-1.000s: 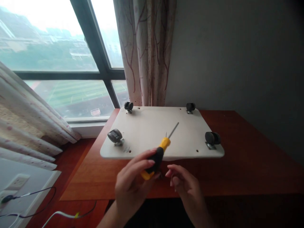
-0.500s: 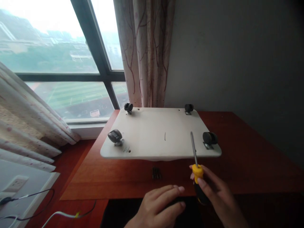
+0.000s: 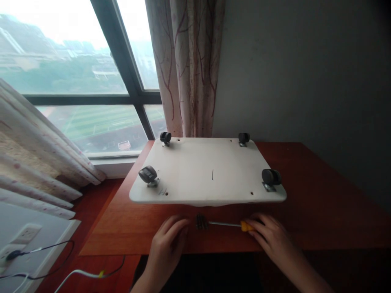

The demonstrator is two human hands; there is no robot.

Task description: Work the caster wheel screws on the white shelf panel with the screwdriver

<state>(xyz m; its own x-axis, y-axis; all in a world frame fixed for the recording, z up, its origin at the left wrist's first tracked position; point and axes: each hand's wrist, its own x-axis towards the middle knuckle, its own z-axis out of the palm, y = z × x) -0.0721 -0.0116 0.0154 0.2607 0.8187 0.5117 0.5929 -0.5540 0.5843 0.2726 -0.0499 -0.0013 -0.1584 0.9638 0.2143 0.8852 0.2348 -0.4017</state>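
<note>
A white board (image 3: 195, 171) with rounded corners lies on the reddish wooden table (image 3: 320, 195). Black casters stand on its corners, one at the front left (image 3: 148, 175) and one at the front right (image 3: 271, 178). Several dark screws (image 3: 201, 221) lie in a small group before the board's front edge. My right hand (image 3: 269, 232) is closed on the yellow handle of a screwdriver (image 3: 226, 224), which lies level with its tip pointing left at the screws. Left of the screws is my left hand (image 3: 169, 240), its fingers curled and partly hidden; whether it holds anything is unclear.
Behind the table are a grey wall (image 3: 290, 73) and a patterned curtain (image 3: 192, 73). A window is at the left. A wall socket (image 3: 29, 234) and cables (image 3: 79, 272) are low at the left, beside the table.
The screwdriver has gone from upright over the board to lying level near the screws, my right hand still on it. My left hand has moved left and forward, onto the table's front part.
</note>
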